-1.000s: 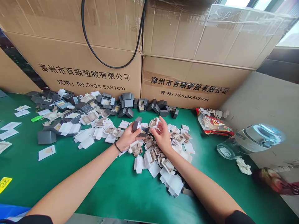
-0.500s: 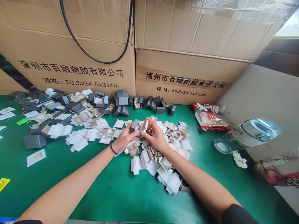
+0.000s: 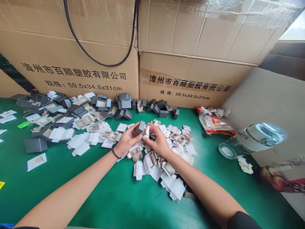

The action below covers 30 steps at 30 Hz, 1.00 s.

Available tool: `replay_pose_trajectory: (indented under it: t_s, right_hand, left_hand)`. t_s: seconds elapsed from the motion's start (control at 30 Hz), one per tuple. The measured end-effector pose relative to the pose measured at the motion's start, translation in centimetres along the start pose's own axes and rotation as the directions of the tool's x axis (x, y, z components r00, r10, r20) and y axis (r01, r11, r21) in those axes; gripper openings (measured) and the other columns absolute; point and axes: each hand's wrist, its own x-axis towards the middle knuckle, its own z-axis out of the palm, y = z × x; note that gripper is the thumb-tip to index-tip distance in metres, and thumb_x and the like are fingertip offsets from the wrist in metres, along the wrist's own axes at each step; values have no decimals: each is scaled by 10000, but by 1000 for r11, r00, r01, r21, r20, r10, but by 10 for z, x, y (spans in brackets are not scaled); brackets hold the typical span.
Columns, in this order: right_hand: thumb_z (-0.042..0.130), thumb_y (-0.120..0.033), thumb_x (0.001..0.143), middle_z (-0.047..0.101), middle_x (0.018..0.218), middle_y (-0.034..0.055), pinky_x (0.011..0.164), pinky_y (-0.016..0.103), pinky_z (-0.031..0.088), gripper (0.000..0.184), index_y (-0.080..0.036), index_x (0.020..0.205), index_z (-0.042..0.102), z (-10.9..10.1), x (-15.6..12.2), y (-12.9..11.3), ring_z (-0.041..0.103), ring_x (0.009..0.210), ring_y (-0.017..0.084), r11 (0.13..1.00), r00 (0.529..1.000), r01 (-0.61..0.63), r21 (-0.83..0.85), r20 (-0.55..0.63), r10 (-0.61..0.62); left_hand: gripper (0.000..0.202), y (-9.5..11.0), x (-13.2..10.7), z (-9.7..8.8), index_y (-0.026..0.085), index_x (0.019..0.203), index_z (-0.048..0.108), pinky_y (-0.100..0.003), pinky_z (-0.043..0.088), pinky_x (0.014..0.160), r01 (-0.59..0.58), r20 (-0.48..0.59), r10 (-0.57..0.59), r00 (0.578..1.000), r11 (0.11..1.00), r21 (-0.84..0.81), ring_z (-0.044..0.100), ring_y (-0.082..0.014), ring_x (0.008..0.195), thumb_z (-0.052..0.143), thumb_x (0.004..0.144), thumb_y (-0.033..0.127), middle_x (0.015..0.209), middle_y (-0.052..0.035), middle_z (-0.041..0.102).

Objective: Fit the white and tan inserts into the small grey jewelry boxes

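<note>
A small dark grey box is gripped between the thumb and fingers of my left hand, which wears a black band at the wrist. Right beside the box, my right hand pinches a white folded paper insert. Box and insert are close together; whether they touch is hard to make out. Beneath and around both hands spreads a heap of white and grey-brown folded paper inserts. Further left lies another pile of white papers mixed with dark grey boxes.
Several dark grey boxes line the back against tall cardboard cartons. A black cable hangs in front of the cartons. On the right are a red snack bag, a clear bottle and a crumpled tissue on the green table.
The grey box in my left hand has tilted more upright. My right hand has turned the paper insert and drawn it slightly left, nearer the box.
</note>
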Motion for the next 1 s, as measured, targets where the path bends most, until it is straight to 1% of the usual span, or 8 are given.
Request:
replay_pose_trajectory:
  t_s: [0.1, 0.17, 0.3, 0.37, 0.57, 0.77, 0.9, 1.0]
  right_hand:
    - [652, -292, 727, 625, 1034, 58, 855, 357, 483, 529, -219, 1203, 433, 1, 0, 1, 593, 953, 187, 998, 998, -59, 29, -6, 59]
    - [660, -307, 723, 625, 1032, 55, 829, 347, 486, 448, -217, 1114, 461, 1, 0, 1, 598, 941, 188, 996, 997, -76, 37, -21, 77]
    - [621, -331, 770, 637, 937, 35, 779, 335, 469, 195, -217, 911, 550, 0, 0, 0, 566, 880, 195, 995, 1000, -12, -101, -15, 10]
    - [596, -319, 795, 645, 904, 26, 777, 330, 457, 131, -221, 880, 577, 0, 0, -1, 546, 871, 197, 988, 1000, 28, -151, -8, -29]
    - [569, -274, 822, 669, 925, 21, 821, 336, 435, 110, -227, 906, 622, 0, 1, -1, 550, 888, 199, 977, 995, 103, -188, 5, -104]
    - [558, -261, 836, 683, 929, 23, 825, 341, 432, 101, -219, 876, 640, 1, 1, -3, 564, 889, 198, 969, 992, 126, -211, 16, -126]
    - [538, -255, 849, 684, 951, 40, 836, 352, 441, 124, -202, 881, 646, 0, 0, -5, 559, 905, 203, 960, 986, 163, -228, 10, -165]
    - [518, -248, 858, 684, 957, 57, 843, 350, 452, 155, -193, 901, 656, -1, -1, -6, 553, 928, 203, 952, 981, 193, -237, 10, -196]
  left_hand:
    - [702, -1, 1, -2, 182, 1309, 424, -396, 463, 951, 22, -2, -22, 1000, 1000, -11, 443, -295, 1231, 726, 683, 280, 1370, -132, 442]
    - [705, -2, 2, -2, 190, 1313, 421, -409, 486, 920, 38, -12, -38, 999, 999, -23, 448, -305, 1225, 725, 685, 294, 1385, -135, 424]
    - [675, -1, 4, -3, 205, 1301, 436, -406, 521, 861, 77, -49, -80, 996, 996, -51, 486, -298, 1181, 717, 696, 306, 1363, -136, 444]
    - [651, -1, 4, -4, 203, 1293, 446, -396, 523, 858, 102, -68, -106, 992, 993, -62, 510, -278, 1151, 709, 707, 307, 1334, -132, 470]
    - [567, 1, 5, -3, 207, 1257, 479, -374, 528, 855, 134, -74, -141, 987, 987, -89, 531, -239, 1106, 685, 736, 289, 1304, -110, 487]
    - [504, 2, 4, -3, 206, 1214, 515, -366, 528, 849, 141, -78, -150, 986, 984, -109, 544, -203, 1050, 678, 743, 283, 1236, -87, 518]
    - [473, -1, 6, -5, 205, 1182, 534, -388, 517, 859, 119, -62, -128, 990, 985, -128, 549, -187, 1010, 681, 739, 285, 1152, -68, 542]
    - [433, -3, 7, -7, 199, 1142, 547, -388, 516, 850, 108, -62, -117, 991, 985, -132, 552, -168, 961, 676, 742, 298, 1036, -43, 556]
